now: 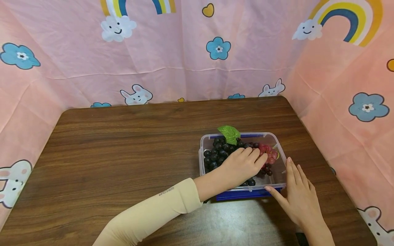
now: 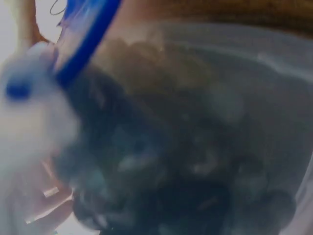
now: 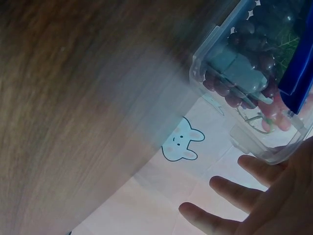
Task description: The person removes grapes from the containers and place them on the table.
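Note:
A clear plastic container point(image 1: 201, 143) with blue clip flaps point(image 1: 246, 194) holds black grapes point(image 1: 217, 153), pinkish-red grapes point(image 1: 268, 153) and small dark red grapes point(image 1: 267, 169). A green leaf point(image 1: 229, 134) sticks up over its back rim. My left hand point(image 1: 241, 165) reaches in over the front rim, fingers bent down onto the fruit between the black and red bunches. Its fingertips are hidden, so I cannot tell whether they grip any grapes. Fingers straight and spread, my right hand point(image 1: 300, 196) rests against the container's front right corner, thumb at the front rim.
The brown wooden table point(image 1: 123, 150) extends left of the container and behind it. A pink cloth point(image 1: 172, 41) printed with rainbows, rabbits and flowers hangs around the back and sides. The table's right edge runs close beside my right hand. The left wrist view is blurred.

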### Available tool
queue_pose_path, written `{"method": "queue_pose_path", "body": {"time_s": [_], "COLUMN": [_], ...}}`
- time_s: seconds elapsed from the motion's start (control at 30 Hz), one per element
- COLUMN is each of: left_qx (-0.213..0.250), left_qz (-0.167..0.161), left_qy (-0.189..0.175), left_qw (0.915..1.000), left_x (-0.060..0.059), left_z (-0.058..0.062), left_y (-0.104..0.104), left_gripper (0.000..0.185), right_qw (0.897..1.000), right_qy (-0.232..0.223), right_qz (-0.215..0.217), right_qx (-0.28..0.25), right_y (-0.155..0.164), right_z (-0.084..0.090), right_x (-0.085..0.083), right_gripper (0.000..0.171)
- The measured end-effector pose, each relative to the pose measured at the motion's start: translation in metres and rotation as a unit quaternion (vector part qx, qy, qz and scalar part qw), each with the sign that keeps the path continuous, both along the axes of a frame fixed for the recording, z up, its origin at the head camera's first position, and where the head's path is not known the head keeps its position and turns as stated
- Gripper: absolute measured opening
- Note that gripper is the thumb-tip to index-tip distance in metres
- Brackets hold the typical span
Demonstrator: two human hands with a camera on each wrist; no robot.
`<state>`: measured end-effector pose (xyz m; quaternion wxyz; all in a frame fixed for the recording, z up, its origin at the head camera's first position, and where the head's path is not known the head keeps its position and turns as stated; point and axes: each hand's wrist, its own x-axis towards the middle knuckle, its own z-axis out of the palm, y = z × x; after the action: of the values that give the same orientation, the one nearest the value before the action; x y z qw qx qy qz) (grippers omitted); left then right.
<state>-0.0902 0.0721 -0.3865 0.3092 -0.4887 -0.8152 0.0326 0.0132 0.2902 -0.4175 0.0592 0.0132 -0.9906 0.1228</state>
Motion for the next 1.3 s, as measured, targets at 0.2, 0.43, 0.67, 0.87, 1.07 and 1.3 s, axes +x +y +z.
{"method": "queue_pose_path", "body": {"time_s": [0.2, 0.43, 0.67, 0.87, 1.07, 1.3], "left_qx": [0.023, 0.046, 0.058, 0.08, 0.1, 0.11], "left_qz": [-0.022, -0.035, -0.031, -0.023, -0.005, 0.016], "left_qy": [0.001, 0.008, 0.014, 0.014, 0.03, 0.017], "left_qw": [0.9995, 0.9983, 0.9977, 0.9964, 0.9945, 0.9937], "left_x": [-0.003, -0.003, -0.003, -0.005, -0.011, -0.016], "left_z": [0.007, 0.017, 0.027, 0.036, 0.044, 0.049], "left_y": [-0.007, -0.016, -0.031, -0.049, -0.068, -0.094], "left_gripper": [0.023, 0.02, 0.022, 0.025, 0.023, 0.027], "right_qw": [1.0, 1.0, 1.0, 1.0, 0.999, 1.0], "right_qy": [-0.008, -0.016, -0.02, -0.03, -0.035, -0.021], "right_qz": [-0.001, 0.0, -0.005, -0.006, -0.005, 0.0], "right_qx": [0.003, 0.004, 0.001, 0.0, -0.002, -0.004], "right_y": [-0.002, -0.002, -0.002, -0.004, -0.003, -0.003], "right_z": [0.002, 0.003, 0.003, 0.004, 0.005, 0.004], "right_x": [0.002, 0.003, 0.002, 0.003, 0.003, 0.004], "right_gripper": [0.111, 0.111, 0.112, 0.112, 0.113, 0.112]}}
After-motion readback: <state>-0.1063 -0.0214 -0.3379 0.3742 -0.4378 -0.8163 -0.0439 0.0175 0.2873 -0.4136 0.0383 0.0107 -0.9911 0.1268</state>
